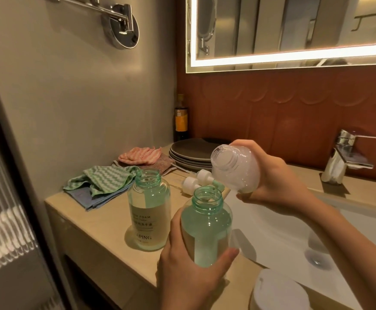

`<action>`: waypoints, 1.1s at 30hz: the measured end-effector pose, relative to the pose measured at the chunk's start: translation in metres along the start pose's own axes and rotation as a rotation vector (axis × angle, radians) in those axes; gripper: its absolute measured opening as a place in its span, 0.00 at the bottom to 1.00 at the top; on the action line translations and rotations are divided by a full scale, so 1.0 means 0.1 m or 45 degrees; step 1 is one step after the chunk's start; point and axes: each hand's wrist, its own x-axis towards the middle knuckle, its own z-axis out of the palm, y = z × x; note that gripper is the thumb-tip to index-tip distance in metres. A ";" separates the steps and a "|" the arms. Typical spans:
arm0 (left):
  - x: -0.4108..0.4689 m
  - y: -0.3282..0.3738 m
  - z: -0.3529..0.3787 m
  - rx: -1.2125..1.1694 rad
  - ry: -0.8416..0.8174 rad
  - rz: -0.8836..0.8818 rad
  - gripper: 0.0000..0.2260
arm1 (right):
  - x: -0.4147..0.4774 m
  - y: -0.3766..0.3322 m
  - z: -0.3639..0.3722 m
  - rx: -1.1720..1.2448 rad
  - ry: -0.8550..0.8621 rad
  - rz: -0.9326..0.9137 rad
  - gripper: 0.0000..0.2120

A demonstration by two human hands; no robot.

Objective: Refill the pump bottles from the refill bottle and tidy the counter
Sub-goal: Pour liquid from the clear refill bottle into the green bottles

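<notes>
- now the left hand [189, 271] wraps an open green pump bottle [206, 227] above the tabletop [97, 231] edge.
- right hand [269, 177] grips the tilted refill bottle [234, 168], mouth just above it.
- second open pump bottle [149, 211] stands beside.

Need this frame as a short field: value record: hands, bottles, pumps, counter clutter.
left hand: grips uncapped green pump bottle, upright
right hand: holds clear refill bottle, tilted, open mouth up-left, not pouring
second pump bottle: uncapped, standing on counter
pump heads: lying on counter behind the bottles
cloths: green and pink, at left
plates: stacked near wall
sink: at right, below faucet
</notes>
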 end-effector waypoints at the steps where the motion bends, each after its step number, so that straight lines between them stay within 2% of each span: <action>1: 0.00 -0.01 0.00 0.001 0.000 0.005 0.44 | 0.00 0.00 0.01 0.010 -0.013 -0.007 0.43; 9: 0.01 0.01 -0.02 0.028 -0.029 -0.007 0.41 | -0.02 0.00 0.00 -0.124 -0.053 -0.074 0.45; 28: -0.01 0.05 -0.04 0.044 -0.034 -0.048 0.41 | 0.00 -0.04 -0.01 -0.343 0.022 -0.139 0.45; 33: -0.01 0.07 -0.05 0.051 -0.042 -0.061 0.40 | -0.01 -0.04 -0.02 -0.405 0.047 -0.216 0.45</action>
